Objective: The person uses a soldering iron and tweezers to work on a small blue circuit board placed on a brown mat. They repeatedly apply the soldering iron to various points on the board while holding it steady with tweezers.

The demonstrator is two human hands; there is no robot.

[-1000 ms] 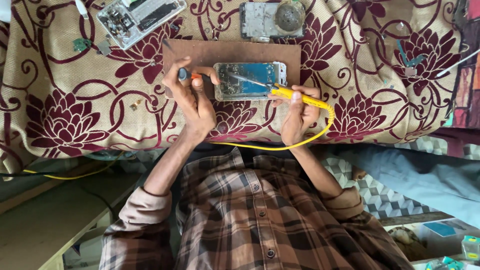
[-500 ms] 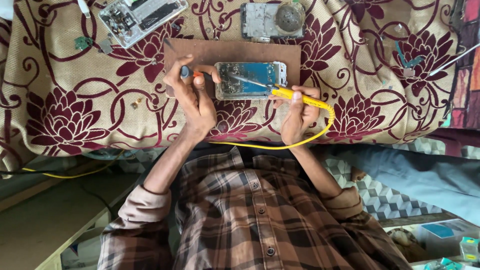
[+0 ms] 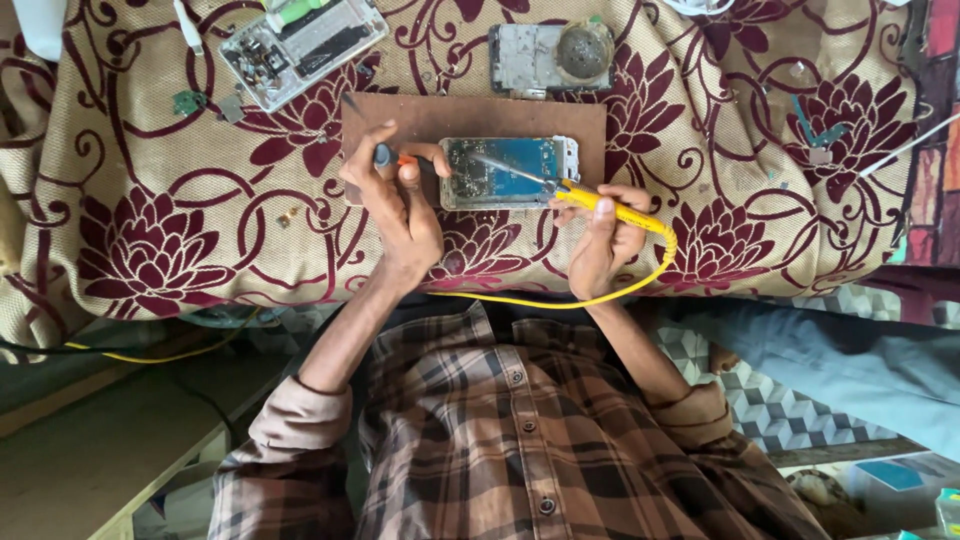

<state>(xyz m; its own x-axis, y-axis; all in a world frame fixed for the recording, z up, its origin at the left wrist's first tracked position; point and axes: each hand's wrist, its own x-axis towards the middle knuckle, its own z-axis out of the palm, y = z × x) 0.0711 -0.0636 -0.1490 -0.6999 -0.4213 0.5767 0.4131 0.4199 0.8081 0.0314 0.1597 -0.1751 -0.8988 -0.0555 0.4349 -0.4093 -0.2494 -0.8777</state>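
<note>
Yellow-handled soldering iron gripped in the fingers of the right hand, its metal tip laid across the opened phone. The phone lies on a brown board at the middle of the surface, which is covered by a cream cloth with maroon flowers. The left hand, just left of the phone, has its fingers pinched on a small tool with a blue and orange grip. Farther off lie a second opened device and a grey phone frame.
</note>
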